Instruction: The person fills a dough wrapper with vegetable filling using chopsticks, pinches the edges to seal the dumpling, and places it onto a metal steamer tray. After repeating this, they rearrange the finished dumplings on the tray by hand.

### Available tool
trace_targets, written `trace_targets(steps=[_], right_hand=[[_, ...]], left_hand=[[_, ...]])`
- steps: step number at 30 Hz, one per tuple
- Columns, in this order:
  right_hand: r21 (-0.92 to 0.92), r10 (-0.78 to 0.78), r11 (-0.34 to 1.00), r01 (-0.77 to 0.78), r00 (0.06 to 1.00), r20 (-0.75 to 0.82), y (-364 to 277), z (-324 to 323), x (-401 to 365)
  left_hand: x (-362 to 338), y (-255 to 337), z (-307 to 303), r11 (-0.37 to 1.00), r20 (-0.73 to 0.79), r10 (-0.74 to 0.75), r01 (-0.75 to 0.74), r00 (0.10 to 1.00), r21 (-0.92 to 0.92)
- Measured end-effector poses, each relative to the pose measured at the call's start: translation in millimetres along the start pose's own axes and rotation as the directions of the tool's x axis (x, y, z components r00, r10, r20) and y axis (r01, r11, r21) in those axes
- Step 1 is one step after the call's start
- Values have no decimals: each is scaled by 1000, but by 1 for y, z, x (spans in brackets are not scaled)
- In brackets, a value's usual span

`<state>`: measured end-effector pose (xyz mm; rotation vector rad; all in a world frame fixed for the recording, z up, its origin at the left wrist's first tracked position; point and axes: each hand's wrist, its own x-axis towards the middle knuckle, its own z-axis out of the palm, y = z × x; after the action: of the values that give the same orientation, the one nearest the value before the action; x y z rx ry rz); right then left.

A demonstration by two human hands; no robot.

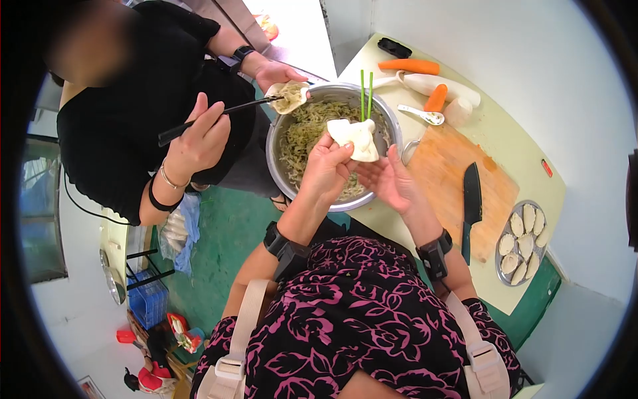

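Note:
My left hand (325, 165) pinches a white dough wrapper (359, 141), its edge folded unevenly, over the big metal bowl (272, 149). Just right of the dough, my right hand (392, 183) is open, palm up with the fingers apart, its fingertips right by the wrapper's lower edge. Greenish shredded filling (302, 130) fills much of the bowl below. Two green chopsticks (367, 96) stick up behind the wrapper, their lower ends hidden by it.
A person in black (146, 100) at left holds a filled wrapper (289, 98) and dark chopsticks (219, 116). On the table (531, 143) lie a cutting board (438, 173), a knife (472, 199), a spoon (425, 114), a carrot (412, 66), a white radish (445, 88) and a tray of dumplings (503, 266).

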<state>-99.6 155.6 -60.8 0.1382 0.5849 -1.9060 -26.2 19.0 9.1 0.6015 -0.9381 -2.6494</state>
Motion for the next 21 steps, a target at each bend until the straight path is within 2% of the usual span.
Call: trace_targets(steps=[2, 3, 6, 9, 11, 12, 15, 18, 21], right_hand=[[101, 27, 994, -34, 998, 64, 7, 27, -5], [99, -49, 994, 40, 995, 85, 4, 42, -9], [-174, -230, 955, 240, 970, 78, -1, 42, -10], [-402, -288, 882, 247, 956, -45, -2, 34, -12], [-434, -345, 846, 309, 939, -6, -2, 36, -12], [-449, -373, 827, 339, 928, 14, -2, 38, -13], [-382, -296, 875, 297, 953, 64, 3, 43, -11], [-280, -218, 938, 207, 976, -10, 11, 47, -12], [-324, -288, 904, 280, 957, 24, 14, 47, -10]], left_hand=[[-4, -3, 4, 999, 47, 12, -14, 999, 45], [-6, -4, 6, 997, 69, 19, -23, 997, 68], [-9, -1, 6, 958, 65, 113, -126, 991, 259], [-10, -1, 3, 935, 147, 177, -213, 973, 283], [-10, -2, 2, 929, 143, 189, -224, 971, 294], [-9, -3, 0, 926, 142, 194, -229, 971, 300], [-7, -8, -1, 942, 103, 202, -222, 974, 252], [-10, -10, 2, 944, 80, 196, -210, 977, 254], [-12, -9, 1, 937, 100, 202, -222, 974, 268]])
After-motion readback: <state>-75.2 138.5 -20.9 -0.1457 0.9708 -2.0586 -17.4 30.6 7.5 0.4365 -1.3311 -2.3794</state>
